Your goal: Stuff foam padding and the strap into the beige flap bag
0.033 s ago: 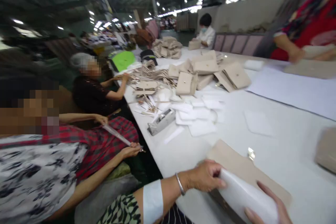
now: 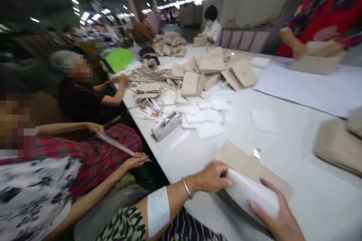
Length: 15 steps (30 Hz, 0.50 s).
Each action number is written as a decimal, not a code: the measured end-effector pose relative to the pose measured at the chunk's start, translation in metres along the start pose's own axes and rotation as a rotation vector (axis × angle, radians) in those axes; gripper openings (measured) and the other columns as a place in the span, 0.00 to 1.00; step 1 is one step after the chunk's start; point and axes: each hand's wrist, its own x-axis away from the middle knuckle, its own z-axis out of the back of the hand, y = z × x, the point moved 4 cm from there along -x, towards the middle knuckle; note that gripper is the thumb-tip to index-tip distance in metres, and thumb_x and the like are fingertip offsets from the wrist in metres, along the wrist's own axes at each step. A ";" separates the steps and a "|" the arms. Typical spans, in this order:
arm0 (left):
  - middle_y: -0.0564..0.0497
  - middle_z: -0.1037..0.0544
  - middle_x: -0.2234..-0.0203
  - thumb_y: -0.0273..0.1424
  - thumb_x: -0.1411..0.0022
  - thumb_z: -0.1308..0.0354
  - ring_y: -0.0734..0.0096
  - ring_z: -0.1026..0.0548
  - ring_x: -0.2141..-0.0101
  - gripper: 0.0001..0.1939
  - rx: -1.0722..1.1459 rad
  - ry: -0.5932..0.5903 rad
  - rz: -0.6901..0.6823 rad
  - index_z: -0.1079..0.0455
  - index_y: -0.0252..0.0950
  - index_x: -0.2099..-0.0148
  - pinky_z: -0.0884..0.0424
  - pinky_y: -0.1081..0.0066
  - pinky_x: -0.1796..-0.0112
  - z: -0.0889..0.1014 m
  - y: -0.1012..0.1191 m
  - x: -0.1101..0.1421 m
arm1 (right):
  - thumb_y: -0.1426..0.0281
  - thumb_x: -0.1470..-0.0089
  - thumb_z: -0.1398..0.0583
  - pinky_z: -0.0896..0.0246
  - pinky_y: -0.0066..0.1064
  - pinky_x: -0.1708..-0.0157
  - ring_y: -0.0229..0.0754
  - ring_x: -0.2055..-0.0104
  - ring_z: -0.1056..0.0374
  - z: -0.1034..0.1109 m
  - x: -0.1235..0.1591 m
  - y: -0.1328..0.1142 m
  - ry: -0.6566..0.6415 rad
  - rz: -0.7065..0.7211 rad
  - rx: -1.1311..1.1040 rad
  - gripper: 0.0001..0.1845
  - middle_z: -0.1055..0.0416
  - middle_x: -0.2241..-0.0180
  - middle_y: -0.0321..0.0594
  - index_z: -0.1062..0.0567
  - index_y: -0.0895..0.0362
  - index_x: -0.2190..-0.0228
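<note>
Between the two hands, at the near edge of the tabletop (image 2: pixel 294 154), lies a beige bag (image 2: pixel 254 165), its flap laid out beyond them and its near side lost in shadow and blur. Across it bulges a white sheet (image 2: pixel 249 188); how far this goes inside cannot be made out. The left hand (image 2: pixel 215 176) pinches the sheet's left end between thumb and fingers, the curled fingers partly hidden. The right hand (image 2: pixel 275 207) sets thumb and forefinger apart over the other end; whether it grips or only presses, I cannot tell, and the lower frame edge cuts off its forearm. Just past the flap, a shiny metal clasp (image 2: pixel 256 153) is smeared. Further right of the hands, beige bags (image 2: pixel 336 143) run out of frame. Beyond the left hand stand a grey tape dispenser (image 2: pixel 166 126) and overlapping white pads (image 2: pixel 207 120), their edges merging.
</note>
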 end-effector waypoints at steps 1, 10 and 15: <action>0.50 0.29 0.68 0.42 0.44 0.43 0.69 0.32 0.65 0.18 -0.051 0.012 -0.017 0.31 0.32 0.60 0.33 0.68 0.58 0.000 0.003 0.001 | 0.50 0.65 0.35 0.33 0.41 0.64 0.51 0.62 0.32 -0.004 0.000 0.003 -0.012 -0.048 -0.083 0.38 0.31 0.61 0.41 0.35 0.50 0.52; 0.46 0.29 0.57 0.30 0.40 0.46 0.60 0.34 0.53 0.11 -0.690 0.075 -0.427 0.31 0.39 0.54 0.37 0.57 0.50 -0.022 -0.012 0.019 | 0.63 0.65 0.31 0.35 0.31 0.67 0.39 0.68 0.35 0.058 -0.012 0.022 0.249 -0.012 -0.370 0.32 0.32 0.69 0.34 0.35 0.55 0.58; 0.48 0.29 0.58 0.25 0.38 0.52 0.61 0.35 0.54 0.14 -0.917 0.220 -0.439 0.30 0.43 0.55 0.41 0.55 0.48 -0.028 -0.019 0.023 | 0.67 0.63 0.30 0.34 0.32 0.63 0.40 0.64 0.33 0.049 -0.011 0.044 0.140 -0.084 -0.630 0.31 0.29 0.64 0.36 0.35 0.55 0.57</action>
